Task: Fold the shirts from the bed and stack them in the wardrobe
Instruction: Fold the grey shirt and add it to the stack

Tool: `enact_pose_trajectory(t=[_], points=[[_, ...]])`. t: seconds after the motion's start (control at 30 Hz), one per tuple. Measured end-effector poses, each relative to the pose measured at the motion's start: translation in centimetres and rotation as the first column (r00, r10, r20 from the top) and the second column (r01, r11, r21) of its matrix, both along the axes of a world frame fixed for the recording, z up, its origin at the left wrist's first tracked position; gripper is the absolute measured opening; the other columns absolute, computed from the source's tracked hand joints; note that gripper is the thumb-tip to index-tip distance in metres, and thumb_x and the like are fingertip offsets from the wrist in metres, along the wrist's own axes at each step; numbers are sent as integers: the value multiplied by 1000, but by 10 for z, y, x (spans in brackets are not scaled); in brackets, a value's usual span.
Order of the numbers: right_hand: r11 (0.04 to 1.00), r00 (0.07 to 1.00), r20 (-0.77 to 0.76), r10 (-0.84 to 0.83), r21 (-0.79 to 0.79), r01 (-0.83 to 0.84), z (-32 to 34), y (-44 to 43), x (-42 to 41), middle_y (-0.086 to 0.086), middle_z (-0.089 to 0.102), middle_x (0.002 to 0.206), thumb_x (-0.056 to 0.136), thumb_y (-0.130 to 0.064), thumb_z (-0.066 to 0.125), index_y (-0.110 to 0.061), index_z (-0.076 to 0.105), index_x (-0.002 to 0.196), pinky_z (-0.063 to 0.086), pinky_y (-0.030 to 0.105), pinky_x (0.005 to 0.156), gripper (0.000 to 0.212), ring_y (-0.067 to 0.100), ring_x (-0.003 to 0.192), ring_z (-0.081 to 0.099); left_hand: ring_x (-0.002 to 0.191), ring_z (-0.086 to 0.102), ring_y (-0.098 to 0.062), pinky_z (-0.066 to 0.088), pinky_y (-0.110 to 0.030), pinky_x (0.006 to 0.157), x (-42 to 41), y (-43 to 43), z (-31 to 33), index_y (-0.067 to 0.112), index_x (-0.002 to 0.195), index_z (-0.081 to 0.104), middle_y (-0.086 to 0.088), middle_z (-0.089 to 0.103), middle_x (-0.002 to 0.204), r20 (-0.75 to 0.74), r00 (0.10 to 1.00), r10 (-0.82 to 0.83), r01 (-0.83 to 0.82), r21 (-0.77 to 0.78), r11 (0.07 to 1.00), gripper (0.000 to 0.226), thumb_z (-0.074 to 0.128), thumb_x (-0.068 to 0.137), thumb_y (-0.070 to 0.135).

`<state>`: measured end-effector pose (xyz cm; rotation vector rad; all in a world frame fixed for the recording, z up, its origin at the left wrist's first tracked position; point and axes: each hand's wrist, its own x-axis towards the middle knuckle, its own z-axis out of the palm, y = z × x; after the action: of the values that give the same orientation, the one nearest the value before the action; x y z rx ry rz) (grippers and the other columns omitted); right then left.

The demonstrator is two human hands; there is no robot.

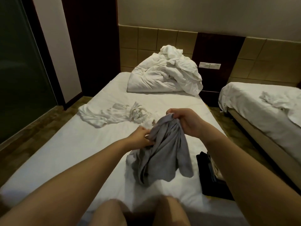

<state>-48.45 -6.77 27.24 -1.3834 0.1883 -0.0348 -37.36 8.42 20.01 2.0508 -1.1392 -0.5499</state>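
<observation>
- Far left of frame: dark glass panel and dark wood door frame, floor strip beside the bed [68, 154]. No wardrobe clearly visible, can't tell where it is.
- Left-centre, on the bed: white shirt [97, 115] lying crumpled and spread, with a tangle of white straps or cords at its right end, unclear if part of it. Not folded.
- Lower centre-left: left hand [141, 136], fingers pinched closed on the left edge of the grey shirt [162, 154], near its top.
- Centre: grey shirt bunched and twisted, top lifted off the bed, lower part resting on the sheet. A bit of white fabric shows under its left side, can't tell what.
- Centre-right: right hand [184, 121], fingers curled tight around the top bunch of the grey shirt, higher than the left hand.
- Step in hand, my read: opening out the grey shirt before folding. To do well: find collar or shoulder seams, hands apart to each shoulder, shake once to untwist, lay flat on the bare sheet in front, smooth, then fold sleeves in.
- Top centre: heap of white bedding [164, 75] at the head of the bed.
- Lower right, on the bed edge: dark item [210, 173], partly hidden by the right forearm, can't tell what.
- Right edge: second bed [254, 101] with crumpled white cloth [275, 100] on it, can't tell if a shirt.
- Counts: 2 hands, 2 beds, 2 sure shirts (1 grey, 1 white), 1 bedding heap, 1 dark item, 0 folded.
</observation>
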Motion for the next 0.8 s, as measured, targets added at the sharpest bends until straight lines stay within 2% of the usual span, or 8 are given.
enact_pose_trajectory(t=[0.1, 0.2, 0.3, 0.4, 0.5, 0.57, 0.67, 0.8], points=[[986, 985, 46, -164, 31, 163, -3, -16, -6, 3, 46, 60, 70, -4, 47, -9, 46, 68, 40, 23, 54, 5, 13, 55, 47, 86, 57, -23, 42, -27, 69, 6, -3, -30, 13, 80, 64, -7, 59, 87, 105, 988, 114, -130, 154, 980, 5, 61, 83, 15], [821, 877, 101, -470, -315, 476, -19, -42, -11, -1, 47, 61, 74, -4, 62, -14, 49, 61, 37, 27, 58, 22, 13, 61, 46, 82, 57, -24, 41, -31, 67, 16, 9, -44, 17, 78, 61, -7, 63, 85, -6, 957, 290, -287, 120, 950, 5, 58, 83, 18], [601, 751, 95, -653, -539, 591, -43, -58, -11, 6, 59, 92, 85, -18, 63, -14, 58, 86, 39, 30, 74, 6, 21, 87, 53, 77, 53, -22, 37, -29, 64, 28, 16, -38, 20, 76, 57, -5, 58, 79, -39, 938, 345, -342, 70, 937, 8, 57, 83, 17], [553, 695, 53, -717, -565, 613, -62, -63, -7, 12, 60, 114, 91, -25, 57, -12, 56, 110, 40, 29, 78, 23, 25, 97, 54, 79, 54, -24, 41, -30, 67, 36, 17, -21, 16, 85, 64, -9, 61, 84, -4, 940, 342, -342, 39, 939, 13, 51, 86, 12], [529, 718, 72, -693, -626, 573, -66, -51, -3, 10, 53, 126, 92, -24, 57, -15, 51, 124, 41, 29, 82, 34, 26, 107, 53, 87, 55, -28, 39, -32, 71, 44, 18, -4, 4, 81, 63, -17, 63, 93, 15, 915, 404, -403, -42, 914, 22, 43, 89, 6], [529, 792, 144, -594, -671, 519, -64, -34, 2, 9, 53, 122, 88, -20, 63, -15, 53, 124, 42, 25, 84, 37, 20, 105, 54, 83, 52, -24, 38, -30, 69, 46, 15, 7, 10, 70, 57, -14, 60, 89, -160, 882, 444, -461, -91, 883, 26, 41, 90, 7], [695, 955, 60, -291, -673, 254, -56, 6, 12, 2, 64, 84, 85, -21, 68, -14, 65, 105, 45, 18, 66, 22, 4, 70, 59, 67, 51, -22, 41, -23, 57, 37, 1, 26, 15, 73, 55, -9, 55, 76, -450, 799, 400, -498, -121, 859, 24, 41, 93, 10], [642, 976, -99, -193, -765, 49, -46, 46, 28, -1, 64, 84, 82, -46, 64, -14, 67, 97, 49, 26, 66, 36, 13, 76, 61, 69, 59, -20, 52, -25, 57, 22, -17, 54, 8, 86, 59, -10, 62, 81, -711, 679, 182, -479, -241, 844, 16, 46, 94, 10]])
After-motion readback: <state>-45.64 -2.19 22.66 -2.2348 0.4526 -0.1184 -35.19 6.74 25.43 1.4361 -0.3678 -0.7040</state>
